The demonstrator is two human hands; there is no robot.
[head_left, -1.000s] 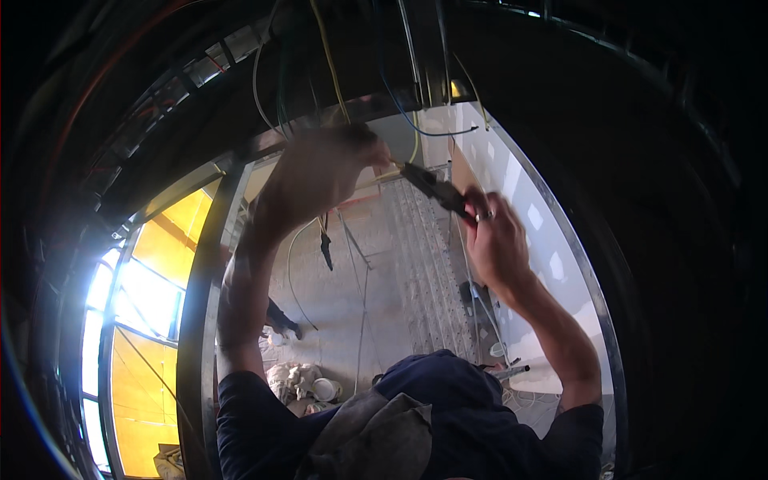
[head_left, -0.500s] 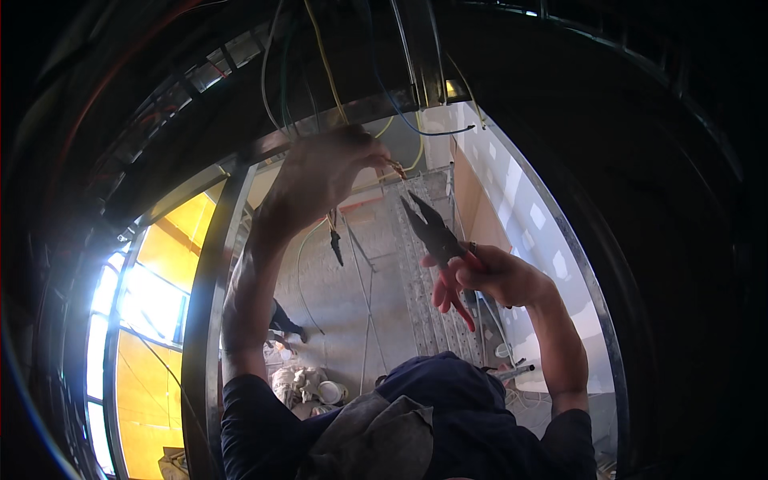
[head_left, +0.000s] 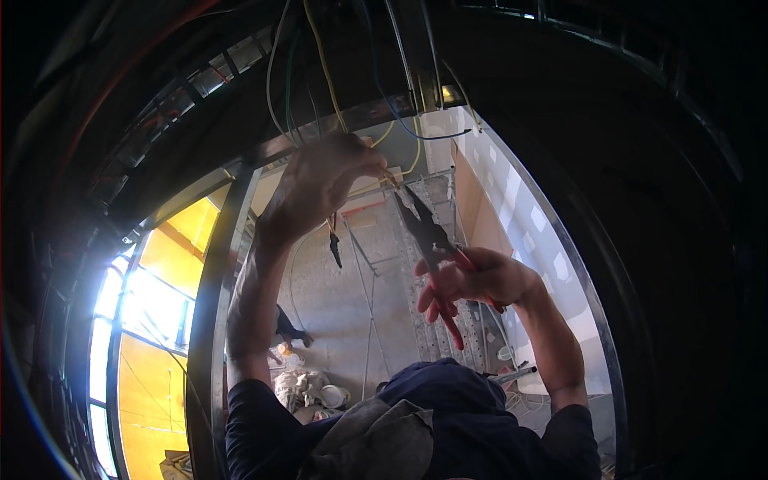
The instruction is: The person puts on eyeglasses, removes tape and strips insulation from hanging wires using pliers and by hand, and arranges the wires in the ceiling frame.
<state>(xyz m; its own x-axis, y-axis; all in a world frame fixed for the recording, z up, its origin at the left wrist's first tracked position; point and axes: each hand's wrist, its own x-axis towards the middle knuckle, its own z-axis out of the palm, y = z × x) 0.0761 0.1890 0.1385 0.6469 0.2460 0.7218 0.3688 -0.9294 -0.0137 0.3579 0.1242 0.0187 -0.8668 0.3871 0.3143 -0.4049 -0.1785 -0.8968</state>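
We are gripping red-handled pliers (head_left: pixel 430 234) in the right hand (head_left: pixel 492 278); above and left of it, our left hand (head_left: pixel 330 178) is pinching wire ends (head_left: pixel 390 178).

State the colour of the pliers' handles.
The handles are red, seen best in the head view.
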